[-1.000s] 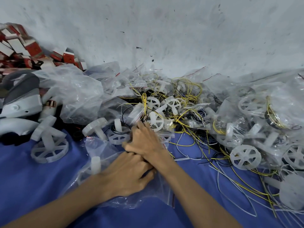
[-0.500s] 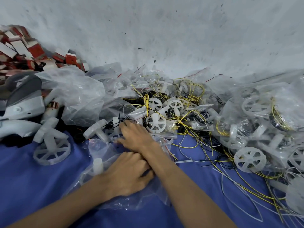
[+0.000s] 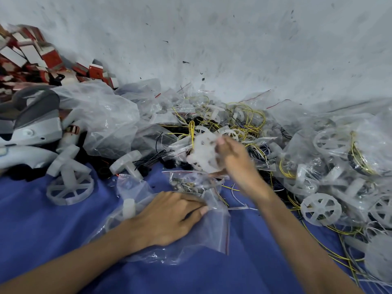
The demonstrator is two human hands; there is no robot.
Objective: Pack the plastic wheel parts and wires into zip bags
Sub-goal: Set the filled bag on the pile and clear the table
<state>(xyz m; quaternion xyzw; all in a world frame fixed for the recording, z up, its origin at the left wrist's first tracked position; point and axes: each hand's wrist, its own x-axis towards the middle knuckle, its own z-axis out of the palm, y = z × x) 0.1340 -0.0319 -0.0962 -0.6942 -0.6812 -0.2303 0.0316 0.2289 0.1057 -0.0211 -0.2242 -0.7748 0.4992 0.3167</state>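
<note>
Blue worktop (image 3: pixel 42 230) against scuffed wall (image 3: pixel 233 49). Left hand (image 3: pixel 165 217) fingers clamped on zip bag (image 3: pixel 212 234), right hand (image 3: pixel 233 160) fingers on blurred wheel part (image 3: pixel 203 155).

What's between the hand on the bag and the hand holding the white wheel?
In the head view, a small clear zip bag of tiny greyish bits lies between the left hand and right hand.

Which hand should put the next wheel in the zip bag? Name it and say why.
Right. The right hand grips a white wheel part close to the zip bag, which the left hand holds.
</note>
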